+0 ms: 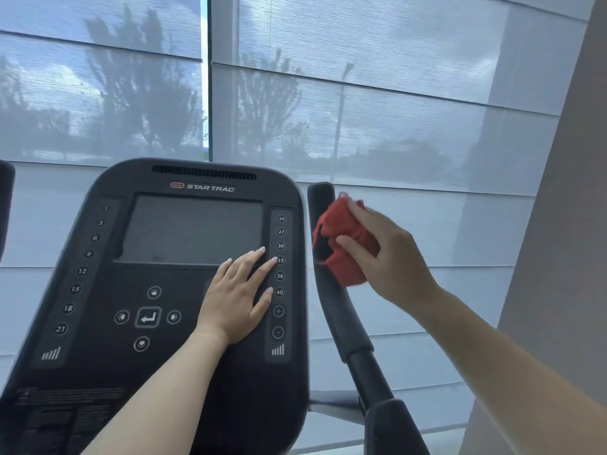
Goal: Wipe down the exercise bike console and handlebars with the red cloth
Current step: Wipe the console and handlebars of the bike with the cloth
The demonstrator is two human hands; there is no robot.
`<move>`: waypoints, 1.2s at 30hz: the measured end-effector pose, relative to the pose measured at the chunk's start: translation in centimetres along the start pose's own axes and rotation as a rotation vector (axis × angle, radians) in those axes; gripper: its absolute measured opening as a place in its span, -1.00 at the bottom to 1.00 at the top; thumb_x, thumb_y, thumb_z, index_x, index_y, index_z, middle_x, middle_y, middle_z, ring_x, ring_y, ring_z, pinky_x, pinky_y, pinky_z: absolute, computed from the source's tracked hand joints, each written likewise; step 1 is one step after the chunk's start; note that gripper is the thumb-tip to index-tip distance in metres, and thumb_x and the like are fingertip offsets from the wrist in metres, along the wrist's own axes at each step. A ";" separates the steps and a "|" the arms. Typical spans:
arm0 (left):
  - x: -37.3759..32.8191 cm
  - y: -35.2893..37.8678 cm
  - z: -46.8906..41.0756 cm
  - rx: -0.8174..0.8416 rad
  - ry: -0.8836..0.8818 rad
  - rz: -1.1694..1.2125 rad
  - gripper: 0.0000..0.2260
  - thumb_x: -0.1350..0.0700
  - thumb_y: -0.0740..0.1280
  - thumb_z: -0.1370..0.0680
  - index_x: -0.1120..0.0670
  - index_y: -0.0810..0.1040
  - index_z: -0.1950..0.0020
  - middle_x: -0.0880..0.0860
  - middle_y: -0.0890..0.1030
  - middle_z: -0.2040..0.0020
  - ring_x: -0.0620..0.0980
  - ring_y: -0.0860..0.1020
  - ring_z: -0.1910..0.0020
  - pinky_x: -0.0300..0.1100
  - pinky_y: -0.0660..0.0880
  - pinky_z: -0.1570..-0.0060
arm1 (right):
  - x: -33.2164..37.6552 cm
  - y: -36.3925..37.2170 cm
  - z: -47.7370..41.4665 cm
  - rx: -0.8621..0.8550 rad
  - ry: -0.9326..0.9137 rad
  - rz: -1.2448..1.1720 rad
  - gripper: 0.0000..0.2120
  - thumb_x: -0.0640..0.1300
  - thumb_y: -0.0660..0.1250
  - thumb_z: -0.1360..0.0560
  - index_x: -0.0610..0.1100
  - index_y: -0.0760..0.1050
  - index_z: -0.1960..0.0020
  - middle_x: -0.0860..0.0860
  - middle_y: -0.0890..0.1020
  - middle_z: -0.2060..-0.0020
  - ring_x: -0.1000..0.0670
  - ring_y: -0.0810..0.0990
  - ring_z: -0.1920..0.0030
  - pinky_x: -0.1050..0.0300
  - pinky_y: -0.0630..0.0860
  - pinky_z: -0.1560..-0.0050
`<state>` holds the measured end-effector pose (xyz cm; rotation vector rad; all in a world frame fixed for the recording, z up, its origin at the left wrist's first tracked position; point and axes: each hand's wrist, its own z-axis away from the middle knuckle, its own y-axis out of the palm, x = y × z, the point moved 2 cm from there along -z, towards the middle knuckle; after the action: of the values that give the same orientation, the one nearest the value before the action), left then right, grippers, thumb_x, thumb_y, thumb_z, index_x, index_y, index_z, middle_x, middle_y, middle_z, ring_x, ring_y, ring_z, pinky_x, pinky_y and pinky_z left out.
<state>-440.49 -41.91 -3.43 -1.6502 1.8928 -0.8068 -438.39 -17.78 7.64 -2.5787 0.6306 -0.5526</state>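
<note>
The black exercise bike console (157,284) fills the lower left, with a dark screen and rows of numbered buttons. My left hand (238,298) lies flat on its lower right part, fingers spread, reaching the screen's corner. The right handlebar (331,307) rises beside the console as a black padded bar. My right hand (387,261) grips the bunched red cloth (345,244), which is wrapped partly around the upper part of that handlebar.
Large windows with grey translucent blinds (361,93) stand right behind the bike. A grey wall or column (558,257) runs down the right side. Part of the left handlebar (5,198) shows at the left edge.
</note>
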 end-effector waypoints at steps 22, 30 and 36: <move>-0.1 0.2 1.9 0.147 0.004 0.005 -0.36 -0.28 -0.21 -0.47 -0.11 -0.03 -0.52 -0.05 -0.06 -0.55 -0.06 -0.12 -0.52 -0.04 -0.18 -0.47 | 0.4 -0.8 7.2 0.434 0.233 0.016 -0.65 0.02 0.27 -0.53 0.03 0.45 -0.30 0.15 0.56 -0.15 0.31 0.43 -0.01 0.63 0.22 0.01; -1.1 -2.4 2.7 0.215 -0.092 0.303 -0.54 -0.19 0.00 -0.59 -0.20 0.08 -0.50 -0.10 0.05 -0.54 -0.12 -0.06 -0.51 -0.01 -0.10 -0.47 | 2.0 -2.6 7.5 0.405 0.111 -0.058 -0.70 0.02 0.35 -0.47 0.10 0.52 -0.20 0.31 0.47 -0.08 0.47 0.36 -0.10 0.59 0.19 -0.10; -3.7 -6.4 2.7 0.116 -0.157 0.635 -0.57 -0.06 0.14 -0.60 -0.06 0.25 -0.46 -0.09 0.23 -0.47 -0.16 0.12 -0.46 -0.20 0.04 -0.42 | 2.5 -2.5 8.1 0.459 0.138 -0.116 -0.51 0.10 0.47 -0.34 0.23 0.44 -0.24 0.34 0.45 -0.16 0.39 0.35 -0.19 0.55 0.20 -0.17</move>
<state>-433.59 -39.13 -0.80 -0.9158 2.0334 -0.4903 -431.72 -14.57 2.85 -2.1644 0.3468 -0.8140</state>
